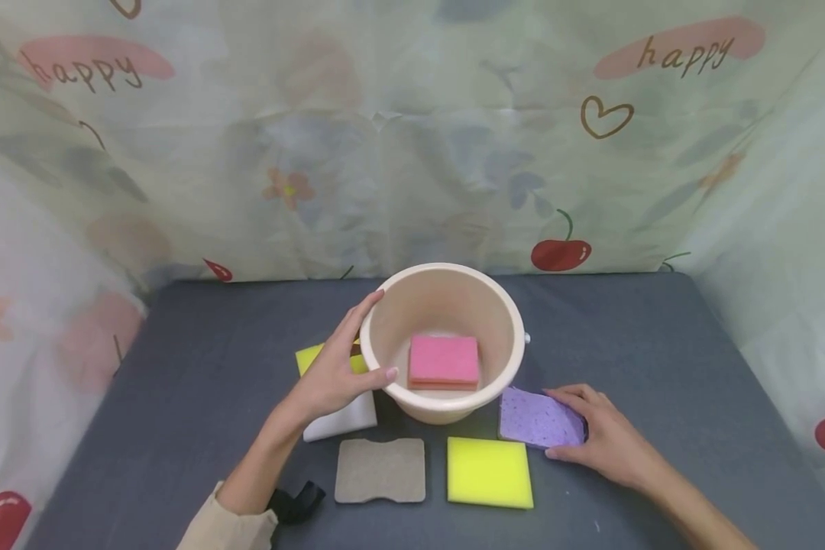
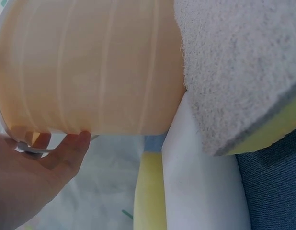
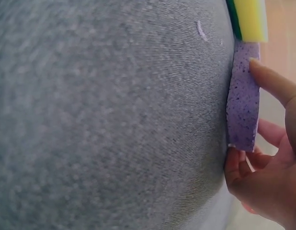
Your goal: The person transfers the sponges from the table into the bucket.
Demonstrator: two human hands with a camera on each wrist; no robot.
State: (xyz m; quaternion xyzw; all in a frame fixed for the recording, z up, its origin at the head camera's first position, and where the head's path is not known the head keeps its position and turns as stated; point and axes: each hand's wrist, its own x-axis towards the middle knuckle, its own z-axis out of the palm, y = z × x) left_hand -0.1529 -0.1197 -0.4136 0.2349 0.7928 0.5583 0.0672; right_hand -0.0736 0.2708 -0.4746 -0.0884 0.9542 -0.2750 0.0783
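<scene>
My left hand (image 1: 326,382) holds a cream bucket (image 1: 436,415) by its left side, the thumb over the rim and the other fingers along the outer wall. Inside the bucket, a pink sponge (image 1: 443,359) lies on another reddish layer at the bottom. Right of the bucket, my right hand (image 1: 612,439) pinches a purple speckled sponge (image 1: 538,418) at its right end, thumb on the near edge and fingers on the far one. In the right wrist view the purple sponge (image 3: 244,96) stays against or very close to the dark tabletop.
A yellow sponge (image 1: 490,472) and a grey-beige notched scouring sponge (image 1: 380,470) lie in front of the bucket. Partly behind my left arm are a white sponge (image 1: 347,418) and another yellow sponge (image 1: 307,357). A patterned curtain (image 1: 399,168) hangs behind the dark table (image 1: 632,328).
</scene>
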